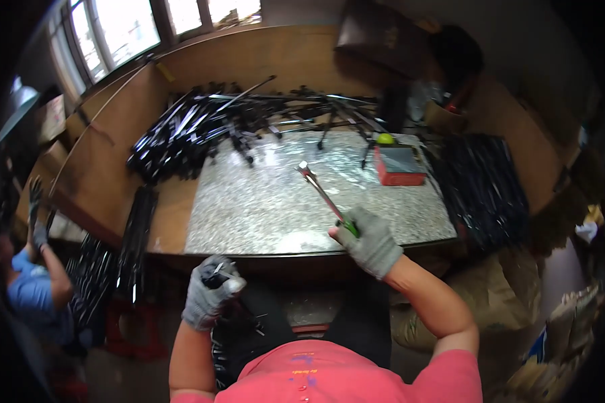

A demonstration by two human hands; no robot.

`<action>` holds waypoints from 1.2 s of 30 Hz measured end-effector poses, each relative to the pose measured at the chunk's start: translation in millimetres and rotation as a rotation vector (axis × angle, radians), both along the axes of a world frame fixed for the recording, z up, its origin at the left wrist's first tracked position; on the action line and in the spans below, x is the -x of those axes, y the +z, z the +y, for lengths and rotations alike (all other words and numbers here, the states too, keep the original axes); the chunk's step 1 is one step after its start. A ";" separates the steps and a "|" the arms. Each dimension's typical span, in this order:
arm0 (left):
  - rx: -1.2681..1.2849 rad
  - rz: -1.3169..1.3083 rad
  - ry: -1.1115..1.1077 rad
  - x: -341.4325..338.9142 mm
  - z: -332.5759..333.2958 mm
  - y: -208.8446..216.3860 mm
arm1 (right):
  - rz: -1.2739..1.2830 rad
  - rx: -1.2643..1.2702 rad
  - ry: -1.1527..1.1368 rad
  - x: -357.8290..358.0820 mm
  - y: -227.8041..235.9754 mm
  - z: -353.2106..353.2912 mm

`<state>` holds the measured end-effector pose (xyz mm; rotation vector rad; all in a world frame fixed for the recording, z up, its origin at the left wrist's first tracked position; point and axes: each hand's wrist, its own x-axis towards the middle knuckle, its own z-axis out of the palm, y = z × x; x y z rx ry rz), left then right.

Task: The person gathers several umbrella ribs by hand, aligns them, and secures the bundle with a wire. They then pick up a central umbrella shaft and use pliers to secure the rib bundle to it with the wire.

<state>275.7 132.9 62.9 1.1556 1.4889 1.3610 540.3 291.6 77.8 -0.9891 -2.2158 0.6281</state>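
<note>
My right hand [371, 243], in a grey knit glove, is closed round the green grip of a hand tool [326, 197]. Its slim metal shaft slants up and left over a speckled stone slab [249, 195], ending in a bright, blocky tip; blur hides its exact kind. My left hand [212, 290], gloved alike, is closed below the slab's near edge, above my lap. It grips a black piece [215, 274] with a pale, shiny end; thin dark parts show under the hand. The rest of that piece is hidden.
Thin black rods with shiny metal parts [195, 124] lie heaped along the slab's back. Bundled black rods [487, 188] stand right, more [138, 232] hang left. A red box [401, 178] sits on the slab, a yellow-green ball [385, 139] behind it. A co-worker [37, 285] is at far left.
</note>
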 end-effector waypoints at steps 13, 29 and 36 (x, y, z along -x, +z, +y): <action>-0.181 -0.460 -0.064 -31.1 5.1 8.4 | -0.256 -0.960 0.146 26.9 37.6 -24.3; -0.136 -0.387 0.025 -29.0 6.7 0.0 | -0.295 -0.872 0.325 15.8 44.9 -28.4; -0.193 -0.227 -0.106 -26.9 3.2 7.7 | -0.406 0.335 0.587 8.4 33.5 -46.1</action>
